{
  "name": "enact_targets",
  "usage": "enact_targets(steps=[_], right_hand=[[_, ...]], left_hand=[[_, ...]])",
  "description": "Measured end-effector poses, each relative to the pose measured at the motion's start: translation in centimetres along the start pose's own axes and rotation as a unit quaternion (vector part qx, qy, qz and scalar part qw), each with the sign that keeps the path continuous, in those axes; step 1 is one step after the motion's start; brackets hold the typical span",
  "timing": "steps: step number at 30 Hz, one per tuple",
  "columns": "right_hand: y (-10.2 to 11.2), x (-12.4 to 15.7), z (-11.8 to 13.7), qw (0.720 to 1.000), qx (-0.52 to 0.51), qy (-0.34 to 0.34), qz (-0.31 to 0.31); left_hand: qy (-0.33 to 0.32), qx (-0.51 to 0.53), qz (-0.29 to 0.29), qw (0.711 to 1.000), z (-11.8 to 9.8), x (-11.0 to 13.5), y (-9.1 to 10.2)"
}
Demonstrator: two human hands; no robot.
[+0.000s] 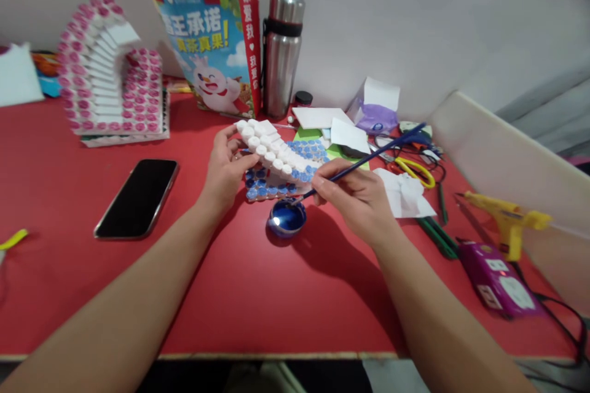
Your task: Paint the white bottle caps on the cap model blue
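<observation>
My left hand [224,166] is closed on the left end of a curved white craft model [270,150] covered in rows of small round pieces. Some of these rounds are painted blue, others are still white. In my right hand [353,193] is a paintbrush [373,155] with a long dark blue handle, pinched near its lower end. The brush tip dips into a small cup of blue paint [286,218] on the table, just below the model's front edge.
A black phone [138,199] lies to the left. Behind it stands a pink and white arch model [110,73], beside a printed bag [212,37] and a steel flask [283,55]. At right are yellow scissors [417,172], a yellow glue gun [507,218] and a purple box [498,279] with cables.
</observation>
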State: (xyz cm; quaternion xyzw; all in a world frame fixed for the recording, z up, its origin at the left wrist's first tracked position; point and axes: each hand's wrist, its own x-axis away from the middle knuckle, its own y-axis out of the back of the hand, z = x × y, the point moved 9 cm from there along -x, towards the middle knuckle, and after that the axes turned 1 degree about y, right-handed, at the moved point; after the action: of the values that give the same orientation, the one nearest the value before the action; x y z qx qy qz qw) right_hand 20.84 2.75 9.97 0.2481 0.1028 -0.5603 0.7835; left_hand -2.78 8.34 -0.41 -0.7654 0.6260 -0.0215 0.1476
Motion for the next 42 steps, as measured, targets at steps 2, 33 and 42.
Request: enact_targets(steps=[2,33,42], right_hand=[[-0.3,0.0,-0.1,1.0,0.02,-0.005,0.012],[0.1,0.2,-0.8,0.997,0.078,-0.023,-0.007],[0.7,0.3,0.9,0.992,0.122,0.028,-0.035]], left_hand=[[0.001,0.006,0.0,1.0,0.0,0.0,0.0],[-0.005,0.01,0.017,1.0,0.1,-0.1,-0.3],[-0.005,0.007,0.001,1.0,0.3,-0.2,-0.1]])
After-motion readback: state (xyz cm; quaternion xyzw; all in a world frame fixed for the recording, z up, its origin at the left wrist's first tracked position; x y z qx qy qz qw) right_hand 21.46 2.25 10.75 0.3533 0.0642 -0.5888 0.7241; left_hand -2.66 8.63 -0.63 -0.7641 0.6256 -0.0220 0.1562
